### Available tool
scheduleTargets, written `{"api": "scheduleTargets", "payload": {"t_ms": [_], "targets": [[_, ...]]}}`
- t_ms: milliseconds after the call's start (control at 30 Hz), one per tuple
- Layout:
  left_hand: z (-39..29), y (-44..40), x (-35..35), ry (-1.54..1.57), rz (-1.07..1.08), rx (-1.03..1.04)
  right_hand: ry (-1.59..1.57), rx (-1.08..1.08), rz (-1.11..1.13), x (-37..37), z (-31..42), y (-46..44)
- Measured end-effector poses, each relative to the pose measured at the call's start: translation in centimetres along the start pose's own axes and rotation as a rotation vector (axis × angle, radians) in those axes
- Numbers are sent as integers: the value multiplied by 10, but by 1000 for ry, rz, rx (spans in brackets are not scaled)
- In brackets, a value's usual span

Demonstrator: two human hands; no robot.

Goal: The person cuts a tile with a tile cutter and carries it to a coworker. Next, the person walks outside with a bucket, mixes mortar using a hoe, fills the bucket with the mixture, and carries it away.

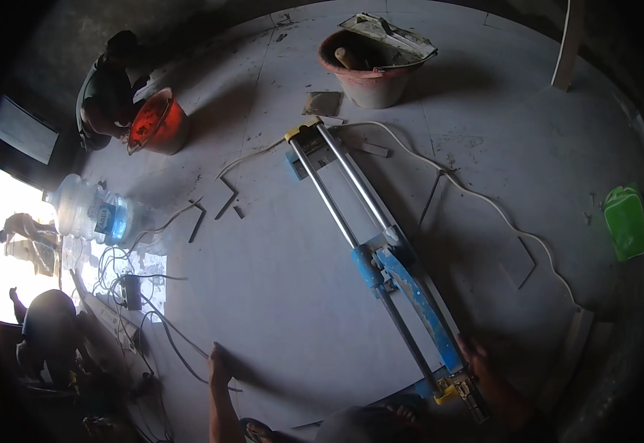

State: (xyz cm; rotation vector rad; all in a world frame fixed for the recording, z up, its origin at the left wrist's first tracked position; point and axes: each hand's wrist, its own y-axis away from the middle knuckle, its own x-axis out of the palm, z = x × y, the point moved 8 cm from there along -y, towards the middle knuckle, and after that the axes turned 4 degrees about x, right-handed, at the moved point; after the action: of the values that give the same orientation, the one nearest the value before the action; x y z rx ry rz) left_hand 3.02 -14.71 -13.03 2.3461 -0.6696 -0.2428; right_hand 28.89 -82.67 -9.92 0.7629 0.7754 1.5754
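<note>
1. Evidently heavy, stiff tile cutter [368,267] lay on the floor [248,310].
2. Rails [354,177] looked slick; yellow ends [303,131] seemed safer holds.
3. Right hand [477,360] was beside the handle [419,310], left hand [220,364] apart; couldn't tell either grip.

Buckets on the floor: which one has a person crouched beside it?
The bright red-orange bucket at upper left; the other bucket, beyond the tile cutter, has no one beside it.
</note>
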Motion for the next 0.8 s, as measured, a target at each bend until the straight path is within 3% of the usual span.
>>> {"api": "scheduleTargets", "payload": {"t_ms": [133,200,300,400,567,700,800], "targets": [[9,-6,-14,-54,-62,-40,297,8,25,-3,13,4],[-3,9,7,-75,-97,-65,581,-151,-27,24,62,35],[-3,9,9,-47,-210,-46,650,-173,-12,21,61,31],[1,10,-3,-53,-136,-65,1003,-493,125,24,56,32],[4,-2,-7,-49,-66,-72,1065,-943,115,35,76,45],[0,5,6,-16,-112,-76,1253,-824,126,32,70,47],[-5,0,19,-70,103,-39,1491,-931,-6,35,67,54]]}}
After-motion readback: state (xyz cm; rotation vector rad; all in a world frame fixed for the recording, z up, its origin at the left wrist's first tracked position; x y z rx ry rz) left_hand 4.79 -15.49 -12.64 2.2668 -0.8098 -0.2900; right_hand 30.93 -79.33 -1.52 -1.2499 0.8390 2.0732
